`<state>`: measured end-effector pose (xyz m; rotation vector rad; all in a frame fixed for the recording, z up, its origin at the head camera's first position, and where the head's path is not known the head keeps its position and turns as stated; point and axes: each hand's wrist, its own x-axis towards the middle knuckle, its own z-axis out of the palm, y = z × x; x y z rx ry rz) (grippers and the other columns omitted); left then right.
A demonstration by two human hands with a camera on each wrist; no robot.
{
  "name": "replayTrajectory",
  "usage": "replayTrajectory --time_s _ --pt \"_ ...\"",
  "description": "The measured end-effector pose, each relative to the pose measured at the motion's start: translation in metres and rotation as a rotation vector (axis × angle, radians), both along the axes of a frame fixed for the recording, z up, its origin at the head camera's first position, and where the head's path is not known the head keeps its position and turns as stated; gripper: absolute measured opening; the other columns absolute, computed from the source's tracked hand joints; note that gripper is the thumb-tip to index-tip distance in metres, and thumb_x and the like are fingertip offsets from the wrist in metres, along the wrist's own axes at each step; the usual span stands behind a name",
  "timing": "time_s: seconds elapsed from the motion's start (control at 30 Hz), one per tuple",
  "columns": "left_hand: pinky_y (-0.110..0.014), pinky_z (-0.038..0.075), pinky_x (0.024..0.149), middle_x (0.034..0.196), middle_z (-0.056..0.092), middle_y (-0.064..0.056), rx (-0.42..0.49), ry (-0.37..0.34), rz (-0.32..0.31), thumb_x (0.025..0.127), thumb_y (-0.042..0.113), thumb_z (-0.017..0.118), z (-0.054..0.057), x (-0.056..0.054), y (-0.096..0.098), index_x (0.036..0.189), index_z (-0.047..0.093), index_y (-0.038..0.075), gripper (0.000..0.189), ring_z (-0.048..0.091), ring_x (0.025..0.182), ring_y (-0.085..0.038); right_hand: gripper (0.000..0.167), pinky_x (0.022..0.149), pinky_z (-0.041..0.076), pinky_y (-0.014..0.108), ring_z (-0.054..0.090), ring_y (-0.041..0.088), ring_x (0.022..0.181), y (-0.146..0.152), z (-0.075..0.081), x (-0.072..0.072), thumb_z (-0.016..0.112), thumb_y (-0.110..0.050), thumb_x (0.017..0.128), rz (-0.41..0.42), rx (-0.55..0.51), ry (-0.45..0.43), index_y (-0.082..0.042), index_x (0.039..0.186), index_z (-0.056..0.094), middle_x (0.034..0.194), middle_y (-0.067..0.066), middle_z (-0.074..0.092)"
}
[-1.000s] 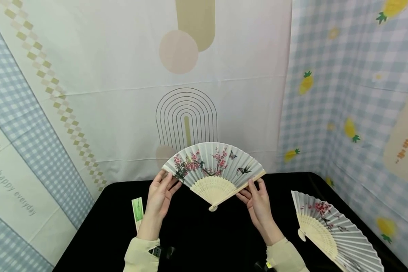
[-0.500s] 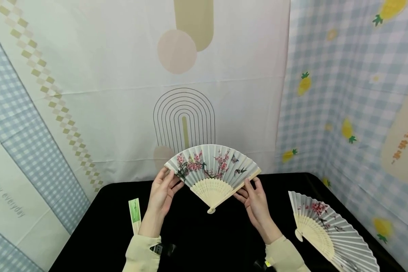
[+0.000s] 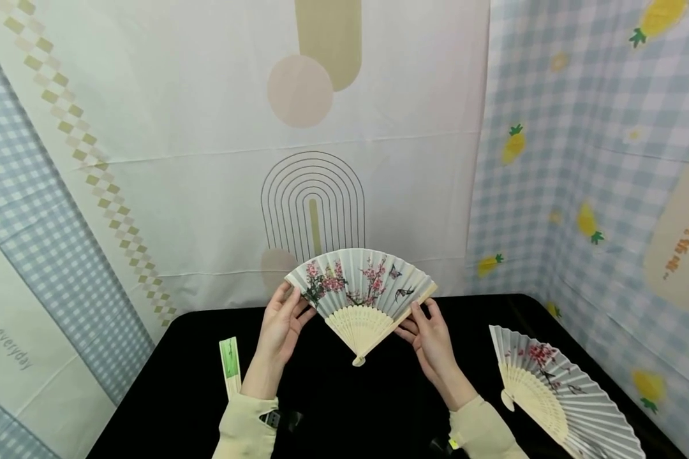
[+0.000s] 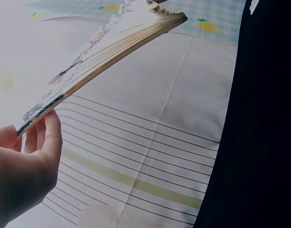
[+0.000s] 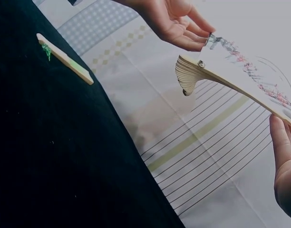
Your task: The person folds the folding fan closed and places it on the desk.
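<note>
A white folding fan (image 3: 360, 287) with pink blossoms, a butterfly and a bird is spread in the air between both hands. At its left end stick the left hand (image 3: 281, 322) pinches it, thumb in front and fingers behind. The right hand (image 3: 433, 338) holds the opposite end stick the same way. In the left wrist view the fan (image 4: 121, 52) shows edge-on, with the left hand (image 4: 31, 166) at its outer end. From the right wrist, the fan's (image 5: 240, 80) gathered rivet end is visible, with the right hand (image 5: 286, 161) under its edge.
On the black table (image 3: 344, 414) a second open fan (image 3: 563, 389) lies at the right. A closed fan with a green panel (image 3: 229, 360) lies left, partly behind the left forearm. Patterned cloths (image 3: 413, 185) hang behind and beside the table.
The fan's spread has narrowed somewhat as the hands moved closer together, the left hand shifting right and the right hand slightly left. Both hands keep their hold.
</note>
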<state>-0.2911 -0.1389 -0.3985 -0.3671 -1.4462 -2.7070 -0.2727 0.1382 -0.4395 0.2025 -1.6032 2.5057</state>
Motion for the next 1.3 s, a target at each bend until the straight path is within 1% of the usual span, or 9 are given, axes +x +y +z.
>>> replayTrajectory --time_s 0.2,0.3,0.4,0.57,0.67,0.77,0.9,1.13,1.3 --pt "-0.031 0.057 0.087 0.127 0.063 -0.005 0.012 0.023 -0.024 0.108 0.016 0.051 -0.001 -0.004 0.003 0.15 0.039 0.005 0.045 0.066 0.11 -0.017 0.045 0.086 0.059 0.036 0.071 0.019 0.102 -0.001 0.001 0.0 0.052 -0.032 0.107 0.0 0.003 0.002 -0.011 0.145 0.042 0.129 0.011 0.062" --pt "-0.03 0.057 0.087 0.126 0.064 -0.005 0.01 0.009 -0.024 0.108 0.015 0.05 -0.002 -0.003 0.004 0.15 0.038 0.005 0.045 0.066 0.109 -0.016 0.045 0.086 0.059 0.036 0.071 0.02 0.102 -0.002 0.001 0.001 0.053 -0.031 0.107 0.007 -0.001 -0.01 -0.01 0.145 0.044 0.129 0.011 0.062" --pt "-0.03 0.057 0.087 0.126 0.063 -0.006 0.013 -0.004 -0.024 0.108 0.014 0.048 -0.002 -0.002 0.004 0.15 0.037 0.005 0.044 0.066 0.108 -0.016 0.045 0.086 0.059 0.036 0.07 0.02 0.105 -0.003 0.001 0.001 0.052 -0.031 0.107 0.011 0.002 -0.023 -0.011 0.146 0.044 0.134 0.014 0.06" --pt "-0.03 0.057 0.086 0.125 0.063 -0.008 0.025 -0.024 -0.029 0.108 0.014 0.049 0.0 -0.001 0.005 0.148 0.04 0.007 0.042 0.066 0.106 -0.016 0.047 0.088 0.058 0.037 0.068 0.021 0.112 -0.004 0.001 0.001 0.052 -0.031 0.107 0.033 0.007 -0.036 -0.014 0.149 0.043 0.144 0.02 0.051" --pt "-0.029 0.057 0.084 0.122 0.064 -0.006 0.009 -0.018 -0.027 0.108 0.014 0.05 0.0 -0.001 0.005 0.148 0.039 0.006 0.042 0.066 0.104 -0.015 0.047 0.089 0.058 0.037 0.067 0.02 0.112 -0.004 0.001 0.001 0.051 -0.031 0.107 0.043 0.014 -0.051 -0.013 0.15 0.043 0.146 0.021 0.049" --pt "-0.028 0.057 0.083 0.12 0.065 -0.005 -0.01 -0.004 -0.03 0.108 0.015 0.05 -0.001 -0.002 0.006 0.149 0.038 0.004 0.044 0.067 0.103 -0.014 0.047 0.088 0.058 0.036 0.067 0.02 0.111 -0.004 0.001 0.001 0.051 -0.03 0.108 0.043 0.021 -0.061 -0.012 0.15 0.044 0.146 0.021 0.048" --pt "-0.028 0.057 0.083 0.123 0.063 -0.005 -0.029 0.019 -0.039 0.108 0.016 0.05 -0.001 -0.004 0.009 0.15 0.037 0.002 0.047 0.066 0.105 -0.014 0.049 0.088 0.058 0.036 0.067 0.02 0.111 -0.006 0.002 0.001 0.053 -0.03 0.107 0.042 0.018 -0.055 -0.01 0.151 0.044 0.147 0.021 0.049" --pt "-0.028 0.056 0.081 0.124 0.061 -0.005 -0.037 -0.004 -0.041 0.108 0.015 0.05 0.0 -0.004 0.012 0.145 0.043 0.003 0.04 0.065 0.106 -0.014 0.046 0.086 0.059 0.035 0.068 0.019 0.11 -0.009 0.003 0.003 0.054 -0.027 0.107 0.034 -0.003 -0.068 -0.009 0.149 0.047 0.145 0.02 0.05" --pt "-0.028 0.055 0.081 0.123 0.062 -0.004 -0.035 -0.003 -0.05 0.108 0.014 0.049 -0.001 -0.002 0.016 0.146 0.043 0.002 0.04 0.064 0.107 -0.014 0.048 0.086 0.059 0.035 0.067 0.018 0.111 -0.006 0.0 0.005 0.055 -0.029 0.106 0.024 0.014 -0.075 -0.01 0.149 0.047 0.146 0.02 0.05"
